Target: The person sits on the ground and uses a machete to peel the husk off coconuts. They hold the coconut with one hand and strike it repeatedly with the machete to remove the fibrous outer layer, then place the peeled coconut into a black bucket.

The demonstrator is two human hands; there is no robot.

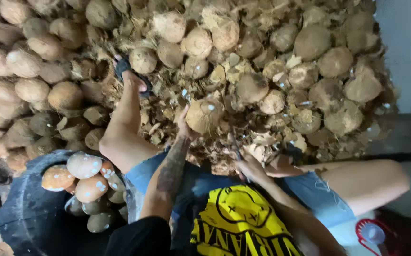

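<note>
My left hand (pixel 183 126), on a tattooed forearm, grips a brown, partly husked coconut (pixel 204 115) and holds it up in front of my knees. Lower and to the right, my right hand (pixel 252 169) is closed around the handle of a thin dark blade (pixel 234 143), whose tip points up toward the coconut. The blade sits just below the coconut; whether it touches it is unclear. I am seated, in denim shorts and a black and yellow shirt.
A big heap of brown coconuts (pixel 309 42) and husk scraps (pixel 267 140) fills the floor ahead. My left foot in a dark sandal (pixel 128 72) rests on it. A dark tub (pixel 30 208) at lower left holds several peeled coconuts (pixel 84 165). A pale wall (pixel 406 47) stands at right.
</note>
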